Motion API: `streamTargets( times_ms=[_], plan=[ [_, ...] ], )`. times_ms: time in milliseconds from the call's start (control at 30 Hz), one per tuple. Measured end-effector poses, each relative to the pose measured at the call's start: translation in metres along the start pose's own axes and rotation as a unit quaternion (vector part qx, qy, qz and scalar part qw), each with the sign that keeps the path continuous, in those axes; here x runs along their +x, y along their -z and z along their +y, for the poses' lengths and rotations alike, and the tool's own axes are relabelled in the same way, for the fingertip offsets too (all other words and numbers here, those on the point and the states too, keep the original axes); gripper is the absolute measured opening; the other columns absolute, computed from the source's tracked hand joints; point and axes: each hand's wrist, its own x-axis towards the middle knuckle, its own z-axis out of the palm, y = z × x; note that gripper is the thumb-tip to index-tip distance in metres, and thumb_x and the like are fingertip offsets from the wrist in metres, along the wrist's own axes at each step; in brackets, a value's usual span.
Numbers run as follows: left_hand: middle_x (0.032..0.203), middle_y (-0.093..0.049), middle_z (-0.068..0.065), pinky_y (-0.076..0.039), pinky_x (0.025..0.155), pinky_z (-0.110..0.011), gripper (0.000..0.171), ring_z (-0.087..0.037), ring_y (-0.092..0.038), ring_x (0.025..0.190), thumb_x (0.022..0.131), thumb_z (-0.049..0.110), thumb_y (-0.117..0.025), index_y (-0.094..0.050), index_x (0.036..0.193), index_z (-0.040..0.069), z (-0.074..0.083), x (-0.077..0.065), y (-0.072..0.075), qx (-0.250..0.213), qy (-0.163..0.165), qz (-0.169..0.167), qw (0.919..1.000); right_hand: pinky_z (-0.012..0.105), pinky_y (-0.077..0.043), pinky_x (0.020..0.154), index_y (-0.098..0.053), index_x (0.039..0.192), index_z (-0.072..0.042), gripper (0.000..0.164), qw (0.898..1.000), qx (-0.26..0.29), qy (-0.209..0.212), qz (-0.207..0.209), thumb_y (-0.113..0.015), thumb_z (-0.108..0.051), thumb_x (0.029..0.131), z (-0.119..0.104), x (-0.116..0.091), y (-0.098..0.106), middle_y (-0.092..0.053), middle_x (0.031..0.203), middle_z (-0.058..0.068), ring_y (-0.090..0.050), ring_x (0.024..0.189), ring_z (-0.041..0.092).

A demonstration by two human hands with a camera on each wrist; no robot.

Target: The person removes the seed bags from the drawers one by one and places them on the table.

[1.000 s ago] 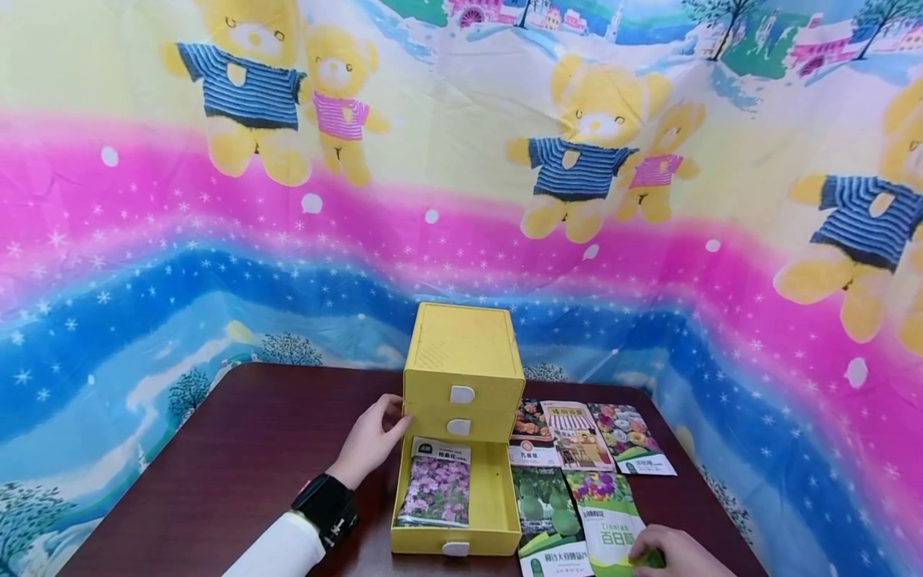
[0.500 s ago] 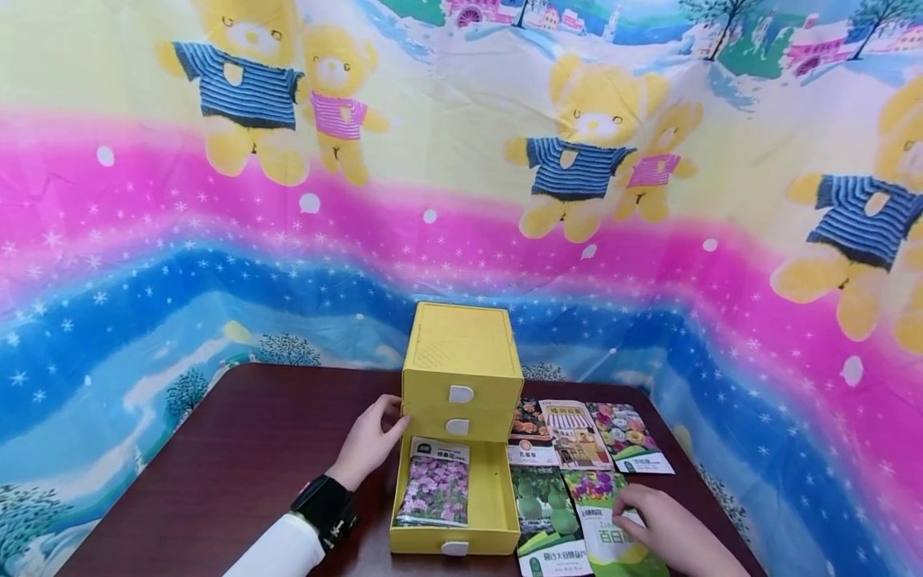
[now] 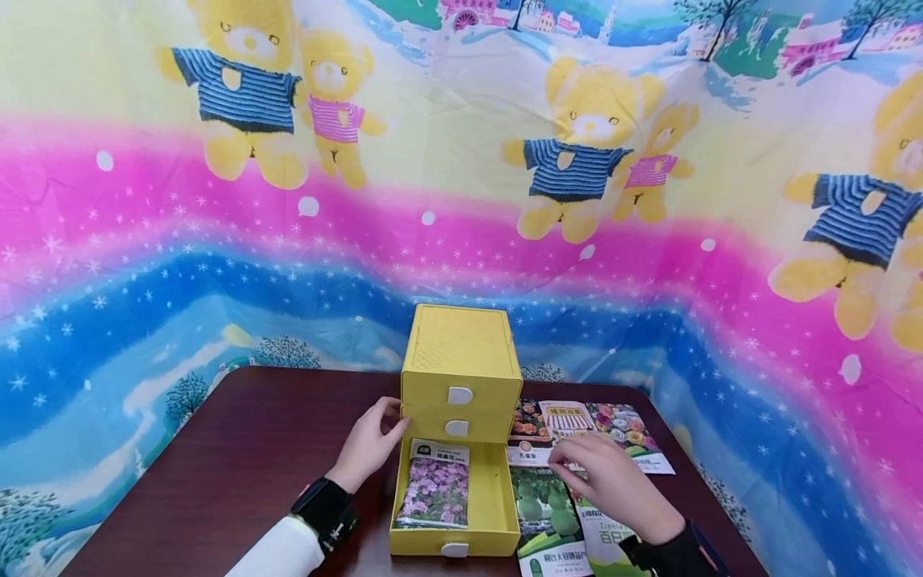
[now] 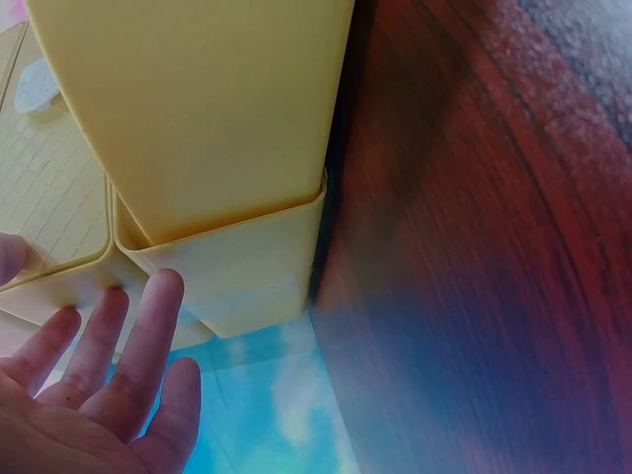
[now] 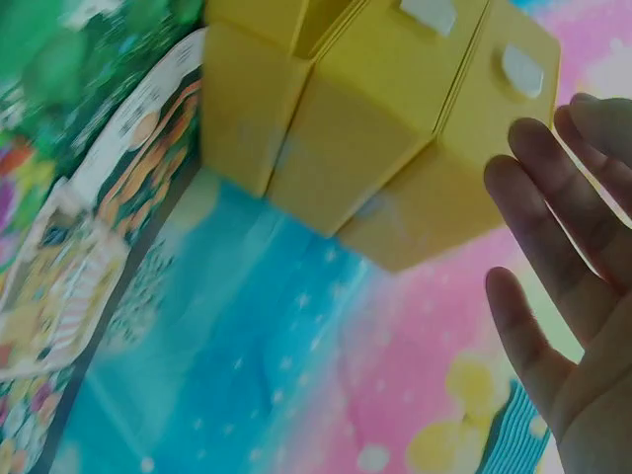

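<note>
A yellow drawer box (image 3: 461,344) stands on the table with its bottom drawer (image 3: 496,489) pulled out. In that drawer lies a seed packet with pink-purple flowers (image 3: 436,489). My left hand (image 3: 364,449) rests against the box's left side; the left wrist view shows its fingers (image 4: 148,341) mostly straight along the yellow wall. Right of the box my right hand (image 3: 616,481) hovers over seed packets, partly hiding the Zinnia packet (image 3: 613,541) and the shopfront packet (image 3: 566,417). Nothing is in it, and its fingers (image 5: 533,217) are extended in the right wrist view.
A green gourd packet (image 3: 548,517) lies beside the open drawer. Behind it are an orange-flower packet (image 3: 528,429) and a mixed-flower packet (image 3: 626,425). The dark wooden table (image 3: 238,449) meets a printed bear curtain (image 3: 433,160).
My right hand has lifted from the Zinnia packet and moved up and left towards the box. The left hand stays at the box's side.
</note>
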Motion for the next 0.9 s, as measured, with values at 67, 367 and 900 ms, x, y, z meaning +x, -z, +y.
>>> streamTargets(
  times_ms=[67,367,900],
  plan=[
    [0.107,-0.066,-0.002,-0.049,0.066,-0.029,0.033,-0.01,-0.059,0.079,0.1,0.028,-0.067,-0.061,0.13,0.014,-0.001,0.0,0.0,0.0,0.0,0.002,1.0,0.033,-0.054,0.085,-0.068,0.099,-0.032,0.024,0.999,-0.001,0.029,0.016,-0.083,-0.018,0.085,-0.004,0.011,-0.005,-0.066,0.096,-0.02,-0.063,0.093,0.002],
    [0.109,-0.066,-0.002,-0.049,0.067,-0.029,0.034,-0.01,-0.058,0.08,0.101,0.027,-0.065,-0.059,0.132,0.016,-0.001,-0.001,0.0,0.002,0.013,-0.003,0.9999,0.026,-0.05,0.086,-0.067,0.099,-0.028,0.017,0.992,0.02,0.12,0.012,-0.079,-0.021,0.089,-0.03,0.05,-0.033,-0.065,0.096,-0.015,-0.06,0.088,0.003],
    [0.107,-0.066,-0.001,-0.048,0.068,-0.029,0.032,-0.009,-0.058,0.079,0.1,0.022,-0.066,-0.06,0.131,0.015,-0.008,-0.004,-0.005,0.001,0.013,-0.004,0.9999,0.028,-0.051,0.092,-0.069,0.119,-0.025,0.028,0.977,0.019,0.154,-0.149,-0.076,-0.031,0.092,-0.058,0.079,-0.079,-0.065,0.117,-0.008,-0.063,0.104,0.006]
  ],
)
